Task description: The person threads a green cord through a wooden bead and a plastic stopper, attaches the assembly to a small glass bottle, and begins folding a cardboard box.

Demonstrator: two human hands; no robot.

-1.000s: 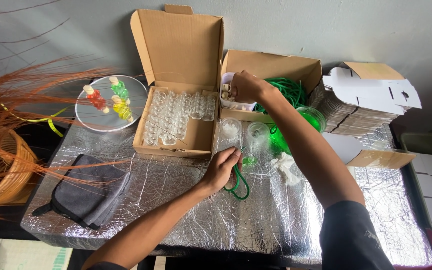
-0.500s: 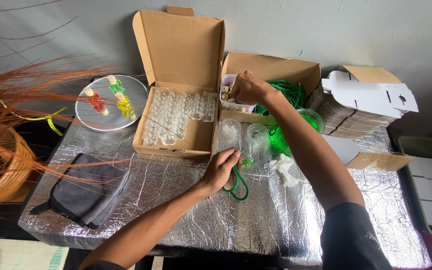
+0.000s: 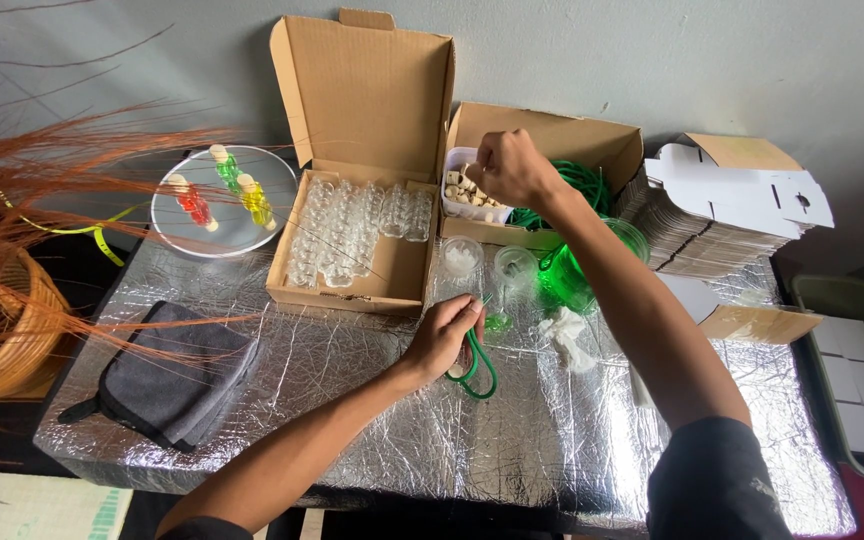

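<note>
**Three bottles filled and corked, a boxful of empties waiting**

The left hand (image 3: 444,338) is closed around a small glass bottle (image 3: 497,322) with green liquid in it, held down on the foil-covered table (image 3: 352,420); a loop of green cord (image 3: 477,368) hangs from the same grip. The right hand (image 3: 509,165) reaches away from it, well apart, with fingers pinched together over a white tub of corks (image 3: 472,190) in the back box; whether a cork is already between the fingertips cannot be told.

Just beyond the bottle stand two clear cups (image 3: 462,255), a green-tinted jar (image 3: 592,265) and a crumpled white tissue (image 3: 567,335). More green cord (image 3: 577,180) is coiled in the box behind.

As a judgement of progress: three finished bottles, red, green and yellow, lie on the round mirror tray (image 3: 282,190), while the open cardboard box (image 3: 352,235) holds many rows of empty ones. So the work looks early, with one bottle in hand unstoppered. A stack of flat white cartons (image 3: 732,190) sits at the right, unfolded; a grey pouch (image 3: 177,375) lies at the left.
</note>
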